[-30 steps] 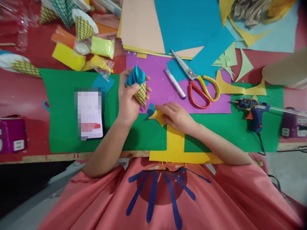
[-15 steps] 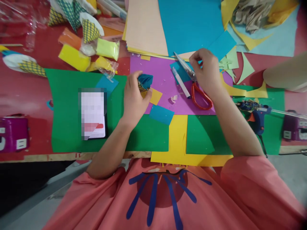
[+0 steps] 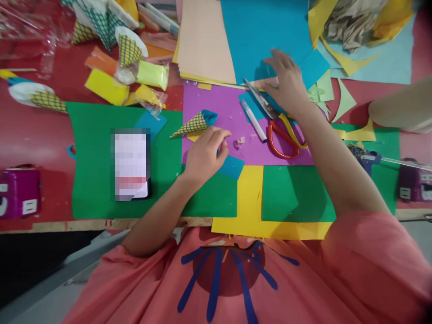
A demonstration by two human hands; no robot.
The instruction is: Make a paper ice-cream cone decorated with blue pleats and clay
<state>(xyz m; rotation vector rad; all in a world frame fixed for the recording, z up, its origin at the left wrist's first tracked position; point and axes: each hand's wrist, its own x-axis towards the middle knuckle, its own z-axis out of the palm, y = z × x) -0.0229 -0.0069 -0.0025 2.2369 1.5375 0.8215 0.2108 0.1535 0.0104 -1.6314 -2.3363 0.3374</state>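
A cone with a yellow-and-dark grid pattern and blue inside its mouth [image 3: 195,123] lies on its side on the purple sheet [image 3: 216,100], its tip pointing left. Just below it is my left hand [image 3: 206,153], fingers loosely curled, thumb and index finger apart, nothing visible between them. It partly covers a blue card [image 3: 232,167] and a yellow piece [image 3: 193,136]. My right hand [image 3: 286,85] is spread open over the front of the large blue sheet [image 3: 266,31], holding nothing visible. Red-handled scissors [image 3: 283,140] and a white marker [image 3: 254,120] lie below it.
A phone [image 3: 131,166] lies on the green sheet [image 3: 91,180] at left. Packets of yellow clay [image 3: 106,86] and more cones [image 3: 130,47] are at upper left. At right are a glue gun [image 3: 367,162], partly behind my forearm, paper scraps [image 3: 344,99] and a pale cylinder [image 3: 401,105].
My left hand has let go of the cone and moved down and right, leaving it on the sheet. My right hand has moved up slightly, its fingers now spread.
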